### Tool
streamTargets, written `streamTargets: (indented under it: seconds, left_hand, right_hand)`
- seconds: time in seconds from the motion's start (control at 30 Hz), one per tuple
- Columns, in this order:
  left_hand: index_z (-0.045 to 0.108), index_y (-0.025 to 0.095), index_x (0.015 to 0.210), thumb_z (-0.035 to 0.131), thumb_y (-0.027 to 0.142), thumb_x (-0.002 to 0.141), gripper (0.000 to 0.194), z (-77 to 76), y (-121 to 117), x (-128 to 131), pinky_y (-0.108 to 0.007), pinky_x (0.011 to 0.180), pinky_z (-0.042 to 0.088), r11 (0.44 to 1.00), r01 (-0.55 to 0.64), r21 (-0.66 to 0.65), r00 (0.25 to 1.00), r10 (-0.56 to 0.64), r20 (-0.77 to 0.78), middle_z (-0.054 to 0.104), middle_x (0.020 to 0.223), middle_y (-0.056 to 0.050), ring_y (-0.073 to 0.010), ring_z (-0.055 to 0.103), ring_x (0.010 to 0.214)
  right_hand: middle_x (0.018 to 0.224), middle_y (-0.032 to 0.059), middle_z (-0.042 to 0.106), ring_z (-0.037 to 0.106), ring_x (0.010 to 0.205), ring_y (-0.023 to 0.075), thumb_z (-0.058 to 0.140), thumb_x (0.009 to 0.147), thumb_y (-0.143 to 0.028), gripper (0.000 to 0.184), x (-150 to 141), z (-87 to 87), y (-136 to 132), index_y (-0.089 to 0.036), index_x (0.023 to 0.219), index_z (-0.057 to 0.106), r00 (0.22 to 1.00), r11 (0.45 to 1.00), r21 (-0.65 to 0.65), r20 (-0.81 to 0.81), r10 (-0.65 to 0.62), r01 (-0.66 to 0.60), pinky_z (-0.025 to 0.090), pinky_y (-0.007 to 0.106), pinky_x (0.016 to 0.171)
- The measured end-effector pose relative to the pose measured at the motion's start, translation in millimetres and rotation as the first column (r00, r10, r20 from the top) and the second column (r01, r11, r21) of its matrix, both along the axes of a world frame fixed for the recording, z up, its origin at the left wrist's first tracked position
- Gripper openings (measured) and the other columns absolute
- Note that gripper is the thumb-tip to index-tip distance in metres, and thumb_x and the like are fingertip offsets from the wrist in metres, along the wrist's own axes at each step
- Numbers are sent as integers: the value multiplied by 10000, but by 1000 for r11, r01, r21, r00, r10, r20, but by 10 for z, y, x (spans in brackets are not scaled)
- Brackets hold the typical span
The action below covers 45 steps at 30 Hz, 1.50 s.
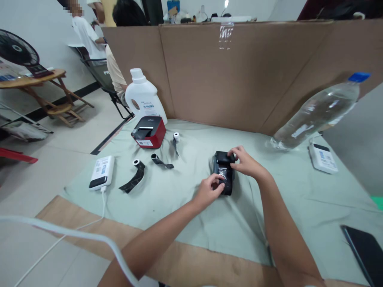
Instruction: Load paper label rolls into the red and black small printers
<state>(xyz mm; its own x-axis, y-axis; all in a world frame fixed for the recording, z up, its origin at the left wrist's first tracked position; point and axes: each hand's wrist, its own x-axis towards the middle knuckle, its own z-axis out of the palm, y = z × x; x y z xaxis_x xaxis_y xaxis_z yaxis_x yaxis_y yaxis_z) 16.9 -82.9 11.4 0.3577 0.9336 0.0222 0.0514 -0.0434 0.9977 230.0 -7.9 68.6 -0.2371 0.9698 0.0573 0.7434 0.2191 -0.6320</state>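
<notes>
A small black printer (223,170) lies on the pale green cloth (179,199) at the middle of the table. My left hand (209,189) grips its near end, fingers curled over the shiny front. My right hand (243,160) pinches its far top edge with fingers closed. Both hands are on the same device.
A red and black printer (149,132), a white jug (144,97), three small black paper rolls (134,175), a white power bank (102,172) with cable, a plastic water bottle (317,112), a white device (323,158) and a dark phone (363,251) surround it. Cardboard walls (227,75) stand behind. People sit beyond at left.
</notes>
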Motion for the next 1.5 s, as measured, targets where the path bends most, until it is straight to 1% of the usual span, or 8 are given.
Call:
streamTargets:
  seconds: [0.13,0.3,0.5,0.73,0.87,1.03,1.27,1.5]
  left_hand:
    - [658,195,1021,626,278,876,170,-8,5,-1,-248,595,341,1000,6,-3,1000,-6,6,448,656,48,-112,419,597]
    - [655,188,1027,630,291,877,183,-12,6,-1,-238,601,345,1000,7,-4,1000,-7,8,470,670,50,-101,423,596]
    - [652,181,1026,628,281,870,187,-11,0,2,-236,603,353,1000,6,25,1000,-6,9,477,668,51,-98,432,594]
    - [640,183,1023,618,258,873,169,-88,11,-19,-243,620,394,990,24,138,999,-18,-43,533,690,36,-119,501,632]
    - [645,189,1053,601,263,886,187,-99,-4,-40,-247,661,446,989,59,138,998,-55,-36,625,764,8,-133,575,689]
    - [668,209,1161,608,272,878,296,-127,-20,-46,-253,696,480,973,154,173,982,-131,-134,700,843,-11,-139,631,728]
    - [705,208,977,600,278,868,167,-92,-50,-31,-264,711,484,963,172,207,972,-132,-196,690,777,-3,-148,633,730]
    - [678,193,846,600,268,866,110,264,101,-292,-246,663,452,954,73,292,990,-35,-136,710,753,-8,-136,646,716]
  right_hand:
    - [1147,95,530,573,995,240,640,819,-247,189,-78,3,-23,-231,993,711,999,999,-45,53,-9,11,474,409,967]
    - [1218,92,499,534,1171,293,676,820,-276,428,-212,-155,60,-290,1248,662,969,973,-78,136,-204,216,409,465,1084]
    - [1281,90,435,526,1248,251,654,847,-274,478,-246,-156,20,-279,1324,617,963,942,-201,70,-259,268,399,384,1125]
    - [1474,211,308,599,1170,425,709,759,-563,949,-816,15,-246,-254,1573,332,875,880,-161,287,-390,446,494,522,960]
    - [1443,208,359,630,1110,427,692,738,-435,805,-886,50,-336,-252,1482,444,845,877,-65,312,-434,475,518,509,888]
    - [1435,182,401,628,1163,365,679,744,-472,772,-163,39,-426,-242,1457,495,822,842,84,183,-539,533,497,447,980]
    - [1441,239,398,622,1151,375,678,774,-554,797,1267,-2,-615,-216,1470,487,574,629,194,274,-772,753,473,433,907]
    - [1421,295,424,635,1065,427,642,788,-646,800,1750,-121,-612,-230,1453,484,493,575,125,391,-777,808,444,487,768]
